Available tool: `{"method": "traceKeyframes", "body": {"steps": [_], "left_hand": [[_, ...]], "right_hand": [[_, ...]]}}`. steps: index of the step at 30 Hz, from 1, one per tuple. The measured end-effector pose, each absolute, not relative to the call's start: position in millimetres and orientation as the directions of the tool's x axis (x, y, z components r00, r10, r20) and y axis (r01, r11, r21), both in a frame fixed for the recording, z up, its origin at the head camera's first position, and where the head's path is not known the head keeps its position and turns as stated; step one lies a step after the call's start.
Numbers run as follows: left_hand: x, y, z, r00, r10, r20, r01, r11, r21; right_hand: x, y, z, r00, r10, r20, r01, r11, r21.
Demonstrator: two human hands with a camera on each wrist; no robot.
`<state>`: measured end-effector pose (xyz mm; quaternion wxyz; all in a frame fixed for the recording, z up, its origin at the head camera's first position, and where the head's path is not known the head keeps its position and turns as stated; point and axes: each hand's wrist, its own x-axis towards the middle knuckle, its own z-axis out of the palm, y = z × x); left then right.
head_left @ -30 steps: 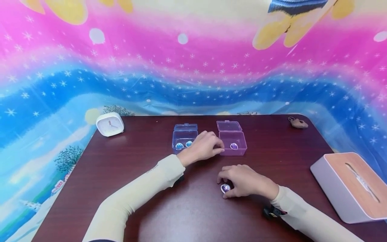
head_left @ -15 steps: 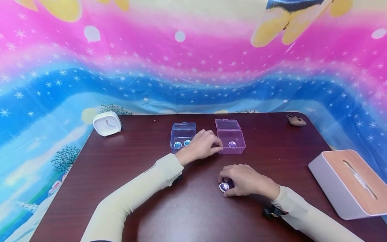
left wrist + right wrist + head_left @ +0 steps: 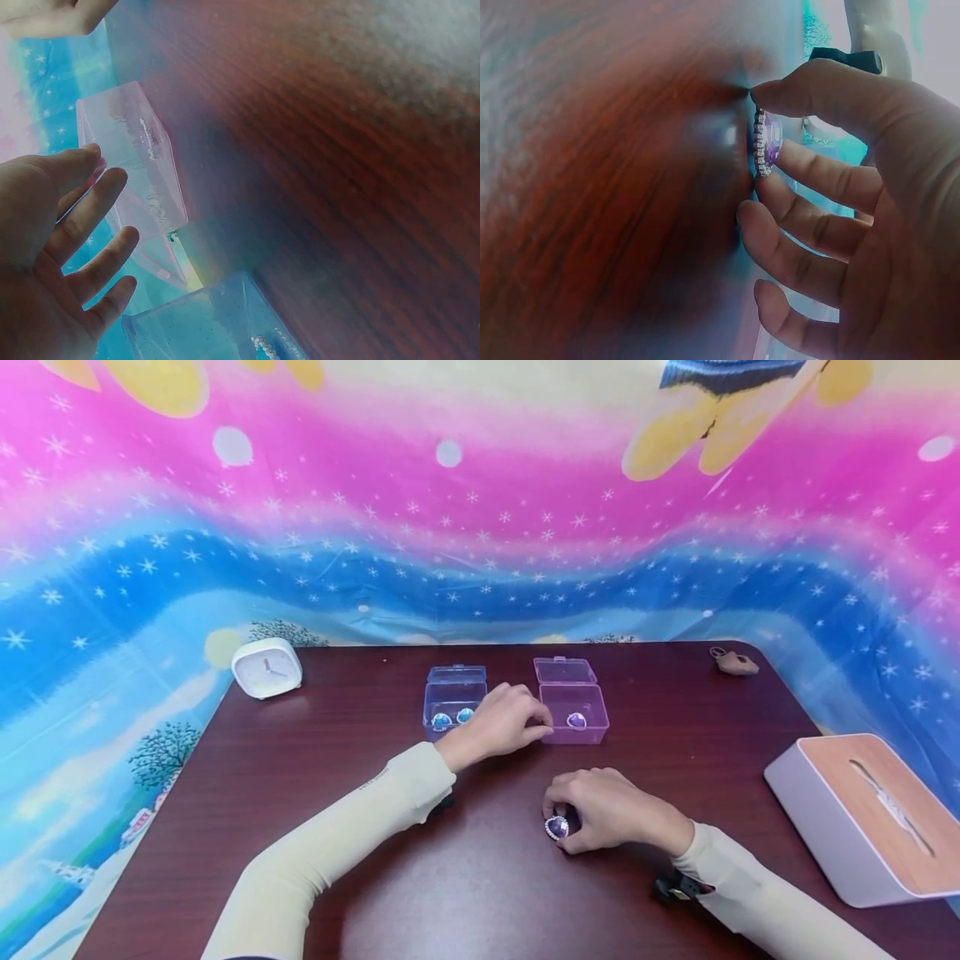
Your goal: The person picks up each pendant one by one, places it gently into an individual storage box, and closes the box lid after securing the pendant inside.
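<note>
A purple gem (image 3: 557, 827) with a sparkling beaded border stands on edge at the table surface. My right hand (image 3: 611, 810) pinches it between thumb and fingers; in the right wrist view the gem (image 3: 765, 144) sits between the thumb and curled fingers (image 3: 802, 217). Farther back, my left hand (image 3: 498, 727) is at the near left corner of a clear pink box (image 3: 592, 737), its thumb and forefinger pinching the wall. The box's lid is raised, and a purple gem (image 3: 576, 721) lies inside. Left of it, a clear blue box (image 3: 457, 692), lid up, holds two blue gems (image 3: 441, 722), partly behind my left hand.
A white clock (image 3: 267, 668) stands at the far left of the dark wooden table (image 3: 360, 877). A tissue box (image 3: 832, 827) with a wood-look top stands at the right edge. A small brown keyring object (image 3: 735, 662) lies in the far right corner.
The head view has shifted slightly. My right hand has tilted the purple gem a little; my left hand and both boxes keep their places.
</note>
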<state>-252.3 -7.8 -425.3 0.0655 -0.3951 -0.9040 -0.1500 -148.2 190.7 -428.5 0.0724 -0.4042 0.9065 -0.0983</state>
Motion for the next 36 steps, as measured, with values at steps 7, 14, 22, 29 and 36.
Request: {"method": "traceKeyframes", "body": {"steps": [7, 14, 22, 29, 36], "left_hand": [[-253.7, -7.7, -424.4, -0.673, 0.700, 0.240, 0.740, 0.638, 0.212], [-254.3, -8.0, -424.8, -0.674, 0.701, 0.233, 0.739, 0.636, 0.222], [-254.1, -7.2, -424.6, -0.678, 0.701, 0.220, 0.735, 0.644, 0.213], [-254.1, -7.5, -423.2, -0.679, 0.699, 0.224, 0.734, 0.643, 0.220], [-253.8, -7.2, -424.8, -0.679, 0.699, 0.222, 0.734, 0.644, 0.215]], "right_hand": [[-150.2, 194.3, -428.5, -0.670, -0.740, -0.061, -0.717, 0.666, -0.206], [-160.6, 204.4, -412.6, -0.708, -0.702, -0.077, -0.672, 0.704, -0.229], [-191.3, 225.0, -380.2, -0.786, -0.617, -0.017, -0.595, 0.764, -0.249], [-217.6, 238.1, -363.8, -0.827, -0.561, 0.035, -0.550, 0.795, -0.256], [-238.3, 242.1, -360.9, -0.851, -0.524, 0.044, -0.519, 0.823, -0.231]]}}
